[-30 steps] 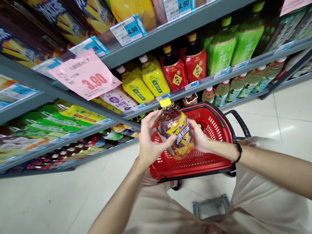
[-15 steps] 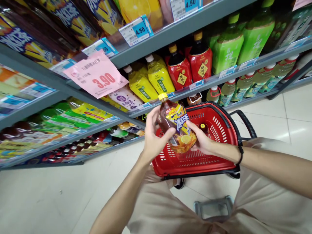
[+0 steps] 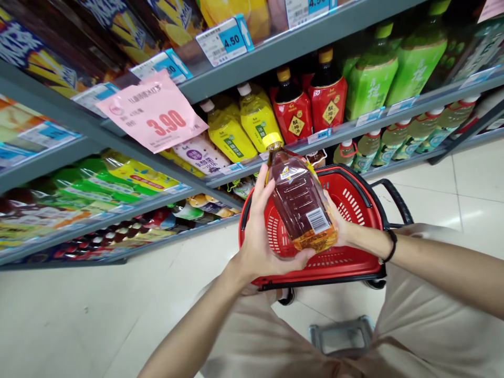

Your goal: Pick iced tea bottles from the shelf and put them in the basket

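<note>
A large bottle of iced tea (image 3: 299,197) with a yellow cap is tilted above the red shopping basket (image 3: 271,270). Its side with the barcode and dark red-brown tea faces me. My left hand (image 3: 262,236) cups the bottle from the left, fingertips by the shoulder and thumb along the bottom edge. From the right, my right hand (image 3: 339,223) grips its lower side; the fingers behind the bottle are hidden. The bottle covers much of the basket's inside.
Shelves of drinks stand ahead and left, with yellow bottles (image 3: 232,139), red bottles (image 3: 293,113) and green bottles (image 3: 372,79). A pink price sheet (image 3: 155,113) juts from the shelf edge. The basket's black handle (image 3: 397,197) sticks out right. A grey metal frame (image 3: 342,333) is between my legs.
The bottle has turned, so its barcode side faces me instead of the front label. It has moved slightly right and closer. My left hand's grip has opened wider and slid lower.
</note>
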Tool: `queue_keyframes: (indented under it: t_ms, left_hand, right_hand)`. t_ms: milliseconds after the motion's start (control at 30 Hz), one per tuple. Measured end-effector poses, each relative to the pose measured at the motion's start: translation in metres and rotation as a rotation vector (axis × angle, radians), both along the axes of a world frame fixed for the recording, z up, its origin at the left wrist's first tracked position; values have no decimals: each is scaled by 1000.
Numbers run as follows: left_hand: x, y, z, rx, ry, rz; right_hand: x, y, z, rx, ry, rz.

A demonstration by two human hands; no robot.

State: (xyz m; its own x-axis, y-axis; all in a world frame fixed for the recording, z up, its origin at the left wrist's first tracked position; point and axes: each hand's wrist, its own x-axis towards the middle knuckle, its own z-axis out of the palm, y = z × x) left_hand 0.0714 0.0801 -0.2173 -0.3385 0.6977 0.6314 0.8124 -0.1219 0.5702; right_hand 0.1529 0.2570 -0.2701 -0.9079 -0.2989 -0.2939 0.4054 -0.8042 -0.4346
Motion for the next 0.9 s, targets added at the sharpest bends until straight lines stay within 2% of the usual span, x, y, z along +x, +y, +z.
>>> queue_keyframes:
  t_ms: [300, 500, 700, 900]
  left_hand:
    - [0, -5, -4, 9, -45, 25]
    - [4, -6, -2, 22, -13, 32]
    - [0, -6, -3, 14, 15, 18]
    - [2, -8, -1, 6, -22, 16]
  right_hand:
    - [1, 2, 1, 69, -81, 111]
    - [0, 1, 6, 95, -129, 32]
    - [-1, 1, 2, 72, -167, -45]
    - [-2, 4, -7, 149, -14, 113]
